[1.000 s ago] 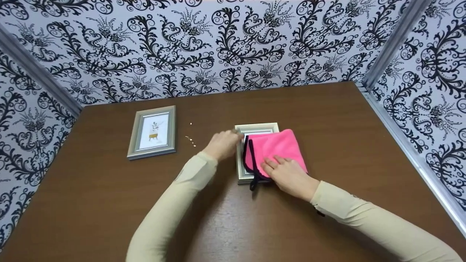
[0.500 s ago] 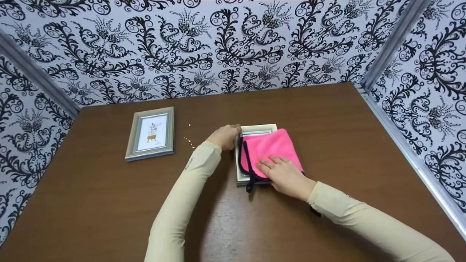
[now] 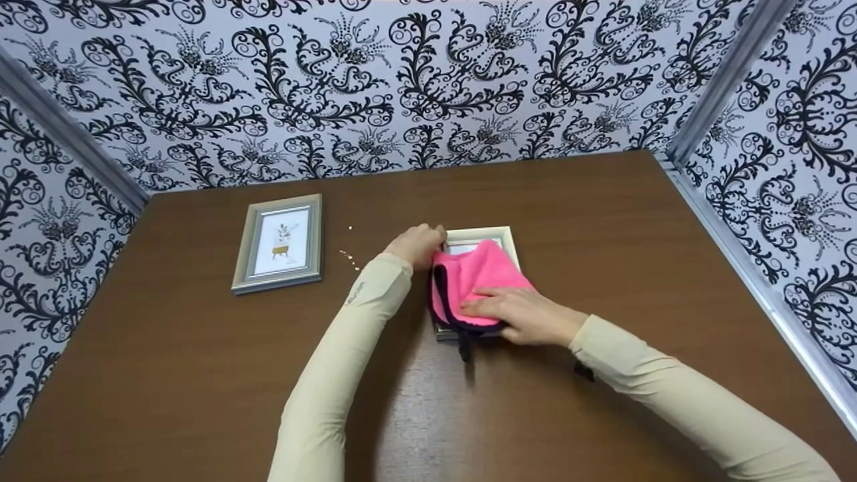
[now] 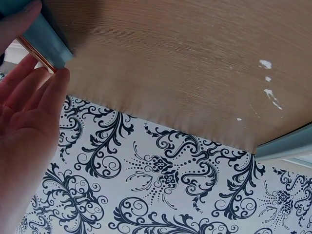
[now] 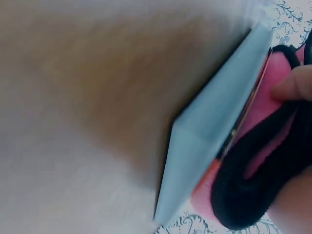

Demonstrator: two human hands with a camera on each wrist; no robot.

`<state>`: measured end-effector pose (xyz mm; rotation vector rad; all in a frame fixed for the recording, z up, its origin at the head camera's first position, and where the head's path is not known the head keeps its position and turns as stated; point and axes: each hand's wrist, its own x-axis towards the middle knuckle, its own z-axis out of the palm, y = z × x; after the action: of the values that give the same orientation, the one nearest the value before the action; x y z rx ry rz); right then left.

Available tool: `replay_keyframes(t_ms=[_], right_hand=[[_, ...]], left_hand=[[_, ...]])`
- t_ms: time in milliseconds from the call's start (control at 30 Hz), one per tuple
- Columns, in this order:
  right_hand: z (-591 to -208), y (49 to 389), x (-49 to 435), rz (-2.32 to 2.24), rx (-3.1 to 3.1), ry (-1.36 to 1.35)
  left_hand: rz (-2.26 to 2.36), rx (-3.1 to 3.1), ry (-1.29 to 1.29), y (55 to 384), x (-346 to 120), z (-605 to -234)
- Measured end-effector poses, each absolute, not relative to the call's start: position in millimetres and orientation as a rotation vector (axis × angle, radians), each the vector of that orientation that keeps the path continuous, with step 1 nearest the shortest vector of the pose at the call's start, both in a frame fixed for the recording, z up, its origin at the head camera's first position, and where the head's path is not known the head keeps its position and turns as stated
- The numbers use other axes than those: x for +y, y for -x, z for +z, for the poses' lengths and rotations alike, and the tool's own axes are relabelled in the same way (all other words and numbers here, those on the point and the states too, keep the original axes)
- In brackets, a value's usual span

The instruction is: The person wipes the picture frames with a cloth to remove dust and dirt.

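Cloth point(image 3: 492, 268), pink with dark trim, lies bunched over the covered frame point(image 3: 479, 233), hiding most of its picture and lapping its left rim; the far rim and part of the right one show. My left hand point(image 3: 416, 244) pinches the covered frame's far left corner between thumb and fingers. My right hand point(image 3: 529, 314) lies on the cloth with fingers extended, pressing it against the covered frame rather than clenching it.

Slip is my main worry: if my right hand pushes harder than my left can resist at that one corner, I'd expect the covered frame to slide or swivel on the table point(image 3: 602, 214). A loose fold could ride up too, leaving bare fingertips on the picture. The black loop point(image 3: 464, 348) hangs past the covered frame's near edge and might snag there if I drag the cloth back.

For room, wood stretches well to the right of the covered frame and on its near side. Past its far rim, a narrower strip ends at the patterned wall point(image 3: 469, 87). Left of the covered frame lie pale flecks point(image 4: 265, 64), then, farther left, a second frame point(image 3: 280, 249); a wide leftward sweep could scatter the flecks, if loose, and knock that frame.
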<state>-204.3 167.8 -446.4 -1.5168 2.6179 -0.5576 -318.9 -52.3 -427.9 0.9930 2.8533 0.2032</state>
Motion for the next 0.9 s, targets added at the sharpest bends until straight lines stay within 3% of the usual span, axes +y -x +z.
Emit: replay_keyframes(t_ms=[500,667,900], right_hand=[[-438,155,172,0.386,3.199,1.363],[-437,149,162,0.33,3.236,1.366],[-437,160,146,0.032,3.094,1.585]], left_hand=[[0.09,2.784,-0.937,320,-45,-416],[-0.005,2.771,-0.935,319,-39,-412],[0.045,2.778,-0.859,319,-39,-408]])
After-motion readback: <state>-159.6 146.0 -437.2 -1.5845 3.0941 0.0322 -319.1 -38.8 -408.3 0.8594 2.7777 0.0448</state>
